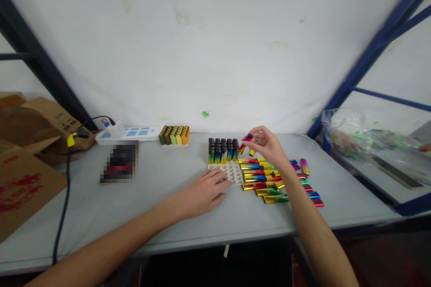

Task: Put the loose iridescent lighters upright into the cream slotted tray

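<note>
My right hand (264, 143) pinches a shiny red-and-gold lighter (245, 143), holding it tilted at the right end of the upright lighters. Those lighters (222, 151), black-topped with blue, green and yellow bodies, stand in rows in the back part of a white holed tray (235, 175). The tray's front holes hold nothing. My left hand (207, 191) lies with fingers spread over the tray's front left edge, holding nothing. Right of the tray, partly under my right forearm, metallic multicoloured lighters (254, 178) lie loosely on the table.
A second block of yellow, green and brown lighters (174, 135) stands at the back beside a white power strip (141, 133). A blurred-out dark flat item (120, 161) lies to the left. Cardboard boxes (30, 184) and a black cable (65, 193) take up the far left; plastic bags (350, 136) lie far right.
</note>
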`<state>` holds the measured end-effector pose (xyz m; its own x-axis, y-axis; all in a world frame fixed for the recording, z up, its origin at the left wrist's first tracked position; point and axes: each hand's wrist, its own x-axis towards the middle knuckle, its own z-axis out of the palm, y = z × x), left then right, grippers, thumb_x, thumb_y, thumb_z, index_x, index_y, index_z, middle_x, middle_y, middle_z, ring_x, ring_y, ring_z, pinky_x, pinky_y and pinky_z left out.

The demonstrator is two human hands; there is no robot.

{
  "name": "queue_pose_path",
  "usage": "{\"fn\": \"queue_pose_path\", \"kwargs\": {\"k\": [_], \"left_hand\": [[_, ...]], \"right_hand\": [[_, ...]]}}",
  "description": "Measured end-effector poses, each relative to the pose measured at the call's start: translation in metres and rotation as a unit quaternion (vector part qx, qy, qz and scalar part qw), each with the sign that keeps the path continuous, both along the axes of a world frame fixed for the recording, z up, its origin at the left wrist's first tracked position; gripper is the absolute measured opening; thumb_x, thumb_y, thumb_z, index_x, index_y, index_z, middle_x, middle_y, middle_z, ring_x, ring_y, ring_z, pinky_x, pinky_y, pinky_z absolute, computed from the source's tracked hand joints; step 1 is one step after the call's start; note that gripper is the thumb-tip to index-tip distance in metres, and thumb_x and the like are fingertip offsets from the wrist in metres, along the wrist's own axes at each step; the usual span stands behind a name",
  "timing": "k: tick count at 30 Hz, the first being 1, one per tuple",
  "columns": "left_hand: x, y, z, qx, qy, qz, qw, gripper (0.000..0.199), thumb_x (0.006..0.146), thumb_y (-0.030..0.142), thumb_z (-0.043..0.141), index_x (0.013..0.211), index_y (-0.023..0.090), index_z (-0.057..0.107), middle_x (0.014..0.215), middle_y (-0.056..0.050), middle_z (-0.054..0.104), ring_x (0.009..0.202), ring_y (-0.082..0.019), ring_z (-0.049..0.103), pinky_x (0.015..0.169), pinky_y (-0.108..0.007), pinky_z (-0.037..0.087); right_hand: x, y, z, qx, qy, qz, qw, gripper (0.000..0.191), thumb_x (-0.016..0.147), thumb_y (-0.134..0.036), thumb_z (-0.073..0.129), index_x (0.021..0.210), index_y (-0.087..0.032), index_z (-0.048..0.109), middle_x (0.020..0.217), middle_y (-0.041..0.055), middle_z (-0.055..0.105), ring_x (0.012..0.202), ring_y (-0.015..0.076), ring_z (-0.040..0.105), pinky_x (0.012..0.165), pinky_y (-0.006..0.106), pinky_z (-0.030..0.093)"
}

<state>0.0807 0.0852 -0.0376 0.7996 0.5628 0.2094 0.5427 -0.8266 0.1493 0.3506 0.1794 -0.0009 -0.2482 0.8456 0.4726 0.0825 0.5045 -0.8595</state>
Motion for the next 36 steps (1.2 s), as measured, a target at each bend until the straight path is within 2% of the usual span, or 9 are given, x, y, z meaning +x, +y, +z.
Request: {"fn": "queue_pose_path", "kwargs": {"k": [2, 6, 10, 13, 15, 20, 28, 36], "left_hand": [[0.000, 0.000, 0.000, 0.007, 0.000, 0.000, 1.000, 0.034, 0.102, 0.022, 0.065, 0.136, 0.019, 0.063, 0.127, -0.012, 0.065, 0.125, -0.029, 0.059, 0.114, -0.047, 0.047], [0.000, 0.000, -0.001, 0.017, 0.001, -0.001, 1.000, 0.034, 0.101, 0.021, 0.067, 0.135, 0.018, 0.063, 0.126, -0.012, 0.065, 0.124, -0.030, 0.059, 0.114, -0.047, 0.048], [-0.001, -0.001, -0.002, 0.021, 0.002, 0.000, 1.000, 0.036, 0.101, 0.022, 0.067, 0.136, 0.019, 0.063, 0.128, -0.012, 0.065, 0.126, -0.030, 0.059, 0.115, -0.047, 0.047], [-0.001, -0.001, -0.003, 0.023, 0.000, 0.005, 1.000, 0.036, 0.101, 0.023, 0.067, 0.137, 0.020, 0.063, 0.128, -0.012, 0.065, 0.126, -0.029, 0.059, 0.115, -0.046, 0.047], [0.000, -0.001, -0.003, 0.022, 0.000, 0.006, 1.000, 0.036, 0.101, 0.023, 0.067, 0.137, 0.020, 0.063, 0.128, -0.012, 0.065, 0.126, -0.029, 0.059, 0.115, -0.047, 0.048], [0.000, 0.001, -0.003, 0.014, 0.004, 0.006, 1.000, 0.036, 0.101, 0.022, 0.067, 0.137, 0.019, 0.063, 0.129, -0.012, 0.065, 0.125, -0.029, 0.059, 0.115, -0.046, 0.047], [-0.001, 0.000, -0.001, 0.016, 0.004, 0.003, 1.000, 0.035, 0.101, 0.022, 0.067, 0.136, 0.019, 0.064, 0.128, -0.012, 0.065, 0.125, -0.029, 0.060, 0.115, -0.046, 0.047], [0.000, -0.001, 0.001, 0.011, 0.007, 0.004, 1.000, 0.035, 0.102, 0.022, 0.066, 0.137, 0.018, 0.063, 0.132, -0.013, 0.064, 0.126, -0.029, 0.060, 0.116, -0.046, 0.047]], "right_hand": [[-0.002, 0.000, -0.003, 0.001, -0.022, 0.016, 1.000, 0.044, 0.080, -0.050, 0.089, 0.105, -0.022, 0.065, 0.087, 0.0034, 0.078, 0.066, 0.0150, 0.069, 0.059, 0.028, 0.058], [-0.007, 0.000, -0.008, 0.016, -0.055, 0.039, 0.998, 0.039, 0.084, -0.050, 0.087, 0.105, -0.021, 0.073, 0.081, 0.0023, 0.076, 0.070, 0.0166, 0.072, 0.070, 0.031, 0.062], [-0.010, 0.001, -0.013, 0.047, -0.110, 0.017, 0.993, 0.046, 0.082, -0.054, 0.087, 0.112, -0.022, 0.074, 0.084, 0.0022, 0.078, 0.068, 0.0164, 0.071, 0.067, 0.030, 0.062], [-0.010, 0.002, -0.016, 0.073, -0.150, -0.001, 0.986, 0.044, 0.082, -0.057, 0.085, 0.107, -0.022, 0.075, 0.080, 0.0022, 0.078, 0.069, 0.0177, 0.073, 0.071, 0.032, 0.064], [-0.011, 0.002, -0.017, 0.066, -0.168, 0.006, 0.984, 0.042, 0.084, -0.058, 0.083, 0.101, -0.021, 0.076, 0.078, 0.0027, 0.078, 0.070, 0.0189, 0.075, 0.073, 0.033, 0.065], [-0.016, 0.001, -0.020, 0.051, -0.181, 0.040, 0.981, 0.041, 0.089, -0.059, 0.079, 0.101, -0.020, 0.075, 0.085, 0.0046, 0.079, 0.073, 0.0200, 0.078, 0.073, 0.032, 0.066], [-0.018, 0.003, -0.020, 0.142, -0.217, -0.007, 0.966, 0.039, 0.094, -0.060, 0.072, 0.097, -0.021, 0.076, 0.096, 0.0066, 0.073, 0.071, 0.0163, 0.075, 0.067, 0.029, 0.066], [-0.021, -0.003, -0.017, 0.103, -0.214, 0.025, 0.971, 0.041, 0.095, -0.061, 0.070, 0.100, -0.021, 0.076, 0.094, 0.0057, 0.074, 0.075, 0.0184, 0.077, 0.069, 0.030, 0.067]]}}
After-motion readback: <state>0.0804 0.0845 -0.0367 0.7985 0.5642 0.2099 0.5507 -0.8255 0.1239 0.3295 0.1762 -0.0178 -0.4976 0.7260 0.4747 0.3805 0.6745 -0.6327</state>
